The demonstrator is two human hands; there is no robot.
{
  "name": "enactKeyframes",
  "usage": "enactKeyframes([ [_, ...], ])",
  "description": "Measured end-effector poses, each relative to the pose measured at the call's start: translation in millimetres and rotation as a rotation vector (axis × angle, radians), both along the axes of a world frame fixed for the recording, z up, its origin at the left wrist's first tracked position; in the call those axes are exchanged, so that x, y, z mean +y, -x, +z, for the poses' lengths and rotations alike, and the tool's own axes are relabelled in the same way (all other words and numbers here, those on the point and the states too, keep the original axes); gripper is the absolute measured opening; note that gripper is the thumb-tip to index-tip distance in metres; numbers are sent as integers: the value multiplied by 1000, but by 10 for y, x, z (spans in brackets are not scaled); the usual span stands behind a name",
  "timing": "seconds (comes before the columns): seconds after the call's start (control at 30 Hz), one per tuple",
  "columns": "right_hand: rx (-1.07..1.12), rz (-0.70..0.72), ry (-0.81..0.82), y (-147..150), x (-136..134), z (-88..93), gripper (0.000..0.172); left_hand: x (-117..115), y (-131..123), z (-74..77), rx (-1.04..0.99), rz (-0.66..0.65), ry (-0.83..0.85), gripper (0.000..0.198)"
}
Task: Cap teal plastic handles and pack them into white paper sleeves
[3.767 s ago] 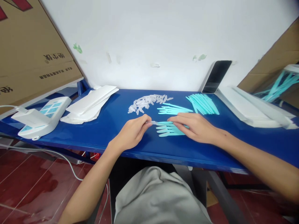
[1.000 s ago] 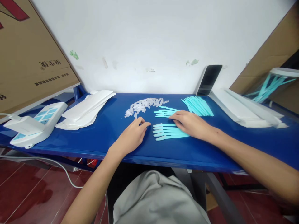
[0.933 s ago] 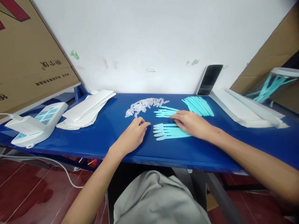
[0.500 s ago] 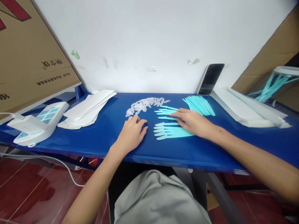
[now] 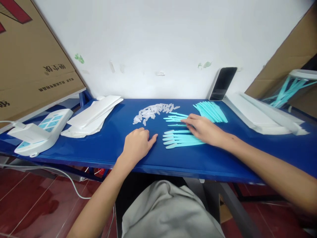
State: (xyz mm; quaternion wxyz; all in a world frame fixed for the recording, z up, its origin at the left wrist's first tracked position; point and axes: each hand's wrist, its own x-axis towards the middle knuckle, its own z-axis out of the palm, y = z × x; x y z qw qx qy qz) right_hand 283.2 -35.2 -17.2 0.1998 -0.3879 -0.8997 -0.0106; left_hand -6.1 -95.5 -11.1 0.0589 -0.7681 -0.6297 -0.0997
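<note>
My right hand (image 5: 201, 129) rests over the turquoise eyebrow razors, its fingers closed round the handle of a single razor (image 5: 176, 125) lying between two groups. The upper group of razors (image 5: 177, 117) lies just beyond the fingertips. Below is a row of razors with paler, capped-looking ends (image 5: 173, 141), partly under my palm. My left hand (image 5: 137, 142) lies on the table with fingers curled down and thumb stretched apart; nothing shows in it. Small translucent white caps (image 5: 151, 111) form a loose curved heap beyond it, one loose cap (image 5: 144, 122) close to its knuckles.
On the blue table (image 5: 106, 148), a fanned pile of turquoise razors (image 5: 210, 111) lies before a leaning phone (image 5: 223, 84). White paper stacks (image 5: 92, 115) flank both sides. A power strip (image 5: 51, 124) sits left; a clear tub of razors (image 5: 292, 87) stands right. Cardboard (image 5: 29, 49) rises left.
My left hand has drawn back slightly from the cap heap, its fingers curling in while the thumb stays out. One cap now shows apart from the heap. My right hand has barely moved.
</note>
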Motion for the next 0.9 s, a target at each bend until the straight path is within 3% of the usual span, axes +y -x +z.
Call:
enactKeyframes([
  [0.3, 131, 40, -76, 27, -57, 44, 46, -45, -19, -16, 55, -17, -71, 57],
  [0.5, 93, 56, -118, 7, -77, 78, 43, 12, 49, 64, -57, -15, -39, 57],
  [0.57, 107, 93, -121, 17, -112, 103, 43, 37, 79, 72, -140, -55, -15, 53],
  [0.73, 160, 121, -61, 60, -201, 168, 45, 71, 125, 2, -356, -293, -44, 35],
  [0.9, 179, 62, -48, 80, -213, 152, 35, 88, 134, -63, -397, -342, -69, 32],
])
